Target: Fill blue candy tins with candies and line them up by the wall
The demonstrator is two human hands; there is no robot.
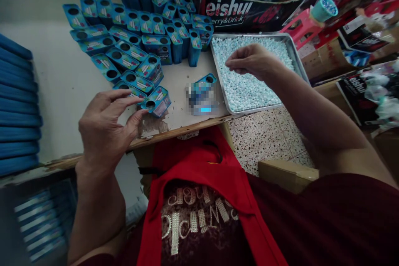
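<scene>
My left hand [107, 122] is at the near edge of the table, thumb and fingers apart in a loose curve. Its fingertips are at the left end of a small blue tin [160, 102] with a round dark hole in its top. Over a metal tray [222, 87] filled with small pale blue and white pellets [255, 91], my right hand [249, 61] is held with its fingertips pinched together. Whatever is between those fingertips cannot be made out. A separate blue tin [204, 82] lies between my hands, partly behind a blurred patch.
Many similar blue tins [134, 20] stand grouped across the table. Stacked blue pieces [18, 108] line the left side. Behind the tray is a black printed carton [230, 10] holding more tins. A pink stool [304, 27] with a blue cup [324, 8] stands right.
</scene>
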